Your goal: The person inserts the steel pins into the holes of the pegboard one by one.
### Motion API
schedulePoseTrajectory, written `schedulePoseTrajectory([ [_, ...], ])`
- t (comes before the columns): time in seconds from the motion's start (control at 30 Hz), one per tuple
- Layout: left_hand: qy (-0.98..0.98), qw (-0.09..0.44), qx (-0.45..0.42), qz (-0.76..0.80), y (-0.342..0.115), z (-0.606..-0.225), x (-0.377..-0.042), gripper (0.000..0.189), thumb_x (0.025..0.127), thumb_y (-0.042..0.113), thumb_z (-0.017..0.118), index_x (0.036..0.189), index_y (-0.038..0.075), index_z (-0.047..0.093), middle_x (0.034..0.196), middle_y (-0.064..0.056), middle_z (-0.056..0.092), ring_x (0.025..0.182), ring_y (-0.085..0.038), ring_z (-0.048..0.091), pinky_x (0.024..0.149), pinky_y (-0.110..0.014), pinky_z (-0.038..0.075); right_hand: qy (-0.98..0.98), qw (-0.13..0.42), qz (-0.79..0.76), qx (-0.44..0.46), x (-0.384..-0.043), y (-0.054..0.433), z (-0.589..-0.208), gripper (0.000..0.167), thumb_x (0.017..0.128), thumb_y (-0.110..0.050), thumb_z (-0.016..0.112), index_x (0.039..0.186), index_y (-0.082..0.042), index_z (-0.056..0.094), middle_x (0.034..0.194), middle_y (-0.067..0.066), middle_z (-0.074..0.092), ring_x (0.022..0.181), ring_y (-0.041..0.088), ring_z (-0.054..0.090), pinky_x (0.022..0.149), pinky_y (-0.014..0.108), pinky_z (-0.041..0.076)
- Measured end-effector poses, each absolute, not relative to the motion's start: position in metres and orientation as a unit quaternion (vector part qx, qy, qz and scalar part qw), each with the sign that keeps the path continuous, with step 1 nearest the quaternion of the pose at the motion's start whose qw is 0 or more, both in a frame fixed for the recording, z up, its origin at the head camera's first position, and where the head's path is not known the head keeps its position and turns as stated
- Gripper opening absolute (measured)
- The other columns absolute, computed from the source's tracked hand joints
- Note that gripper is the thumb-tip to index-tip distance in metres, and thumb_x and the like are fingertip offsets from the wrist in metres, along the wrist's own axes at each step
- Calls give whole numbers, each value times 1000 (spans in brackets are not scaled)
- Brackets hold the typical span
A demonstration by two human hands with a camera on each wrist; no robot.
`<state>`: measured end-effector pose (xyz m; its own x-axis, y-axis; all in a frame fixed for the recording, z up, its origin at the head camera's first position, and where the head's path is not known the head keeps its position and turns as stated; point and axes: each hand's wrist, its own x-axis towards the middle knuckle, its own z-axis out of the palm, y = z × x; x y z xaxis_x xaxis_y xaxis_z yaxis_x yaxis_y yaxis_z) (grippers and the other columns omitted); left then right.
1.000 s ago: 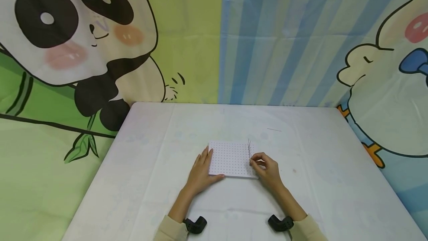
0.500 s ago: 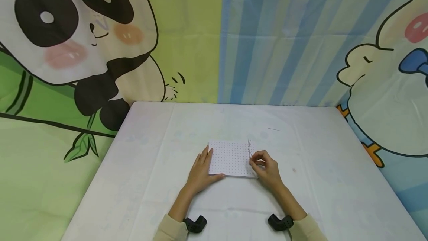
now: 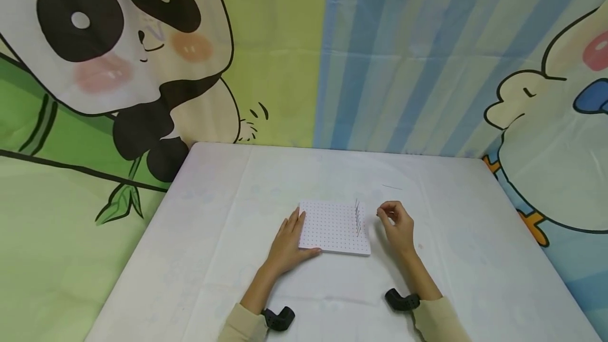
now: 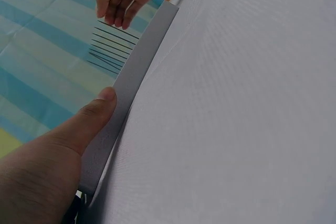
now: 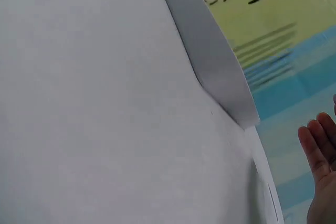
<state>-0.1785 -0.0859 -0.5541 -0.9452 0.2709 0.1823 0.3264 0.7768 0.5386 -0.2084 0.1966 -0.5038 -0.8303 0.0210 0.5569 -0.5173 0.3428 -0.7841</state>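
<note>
A white board [image 3: 328, 228] dotted with a grid of small holes lies on the table. Along its right side several thin dark wire-like sticks [image 3: 358, 219] stand upright in a row. My left hand [image 3: 286, 239] rests against the board's left side, fingers straight, and its thumb [image 4: 97, 115] presses the front edge. To the right of the board, just above the table, is my right hand [image 3: 399, 228]. Its fingers are loosely bent, and nothing shows between them in the left wrist view. In the right wrist view, the right hand [image 5: 321, 166] is partly cut off.
One more thin dark stick [image 3: 392, 187] lies flat on the white tabletop [image 3: 256, 189], behind and right of the board. A printed cloth [image 3: 273, 57] with a panda hangs behind the table. Black wrist cameras [image 3: 279, 319] sit at both cuffs.
My right hand has let go of the nearest stick and moved right and back, off the board. That stick now stands with the row. The left hand stays in place; the head view has shifted slightly.
</note>
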Motion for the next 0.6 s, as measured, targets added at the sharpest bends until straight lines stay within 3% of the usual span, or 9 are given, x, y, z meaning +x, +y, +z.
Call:
schedulePoseTrajectory([
  [0.13,-943,45,-157,-289,-86,-555,-179,106,69,61,69,146,5,22,152,-13,14,137,-29,18,111,-41,15,-764,265,576,123,-236,217,-515,13,84,10,58,94,18,53,88,27,56,77,19,58,70,16,50],
  [0.37,-942,49,-156,-293,-86,-555,-179,106,69,60,69,146,5,22,152,-13,16,136,-31,19,111,-43,18,-798,293,525,41,-284,248,-545,20,85,-11,67,99,2,64,90,14,64,82,7,56,71,11,47],
  [0.6,-941,52,-160,-293,-86,-556,-178,106,69,61,69,146,5,23,152,-13,15,135,-34,22,110,-44,20,-838,268,475,-11,-307,260,-552,18,84,-15,69,97,-2,70,93,11,68,79,11,59,68,11,43],
])
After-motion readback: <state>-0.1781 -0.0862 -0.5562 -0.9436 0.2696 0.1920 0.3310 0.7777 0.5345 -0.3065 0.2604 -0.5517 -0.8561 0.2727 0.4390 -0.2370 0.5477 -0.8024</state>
